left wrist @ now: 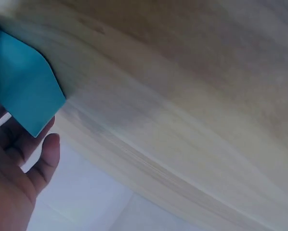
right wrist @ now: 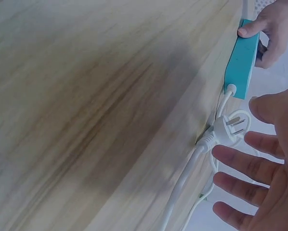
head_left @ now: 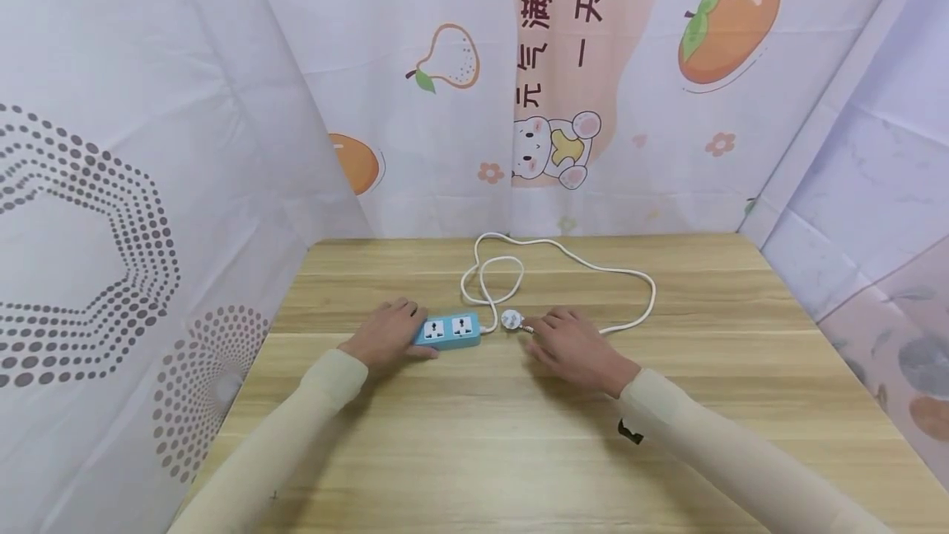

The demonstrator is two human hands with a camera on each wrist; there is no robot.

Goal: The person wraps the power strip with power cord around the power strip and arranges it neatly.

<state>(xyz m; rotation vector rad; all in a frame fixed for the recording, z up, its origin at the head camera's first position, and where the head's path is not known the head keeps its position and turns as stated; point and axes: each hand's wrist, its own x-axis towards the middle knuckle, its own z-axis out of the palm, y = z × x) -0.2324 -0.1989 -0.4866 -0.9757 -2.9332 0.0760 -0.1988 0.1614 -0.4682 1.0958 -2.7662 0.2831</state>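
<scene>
A light-blue power strip (head_left: 447, 344) with two white sockets lies near the middle of the table. My left hand (head_left: 385, 334) grips its left end, the thumb along the near side and the fingers over the far side. In the left wrist view the blue end of the strip (left wrist: 26, 82) shows beside that hand's fingers. The white plug (head_left: 511, 319) rests on the table just right of the strip, prongs facing up. Close beside it is my right hand (head_left: 582, 353); in the right wrist view its spread fingers (right wrist: 247, 166) are apart from the plug (right wrist: 224, 132).
A white cord (head_left: 563, 247) runs from the strip, loops behind it and sweeps right, then back under the right hand to the plug. Behind the wooden table (head_left: 474, 452) hangs a printed curtain (head_left: 445, 138), with more curtains at both sides.
</scene>
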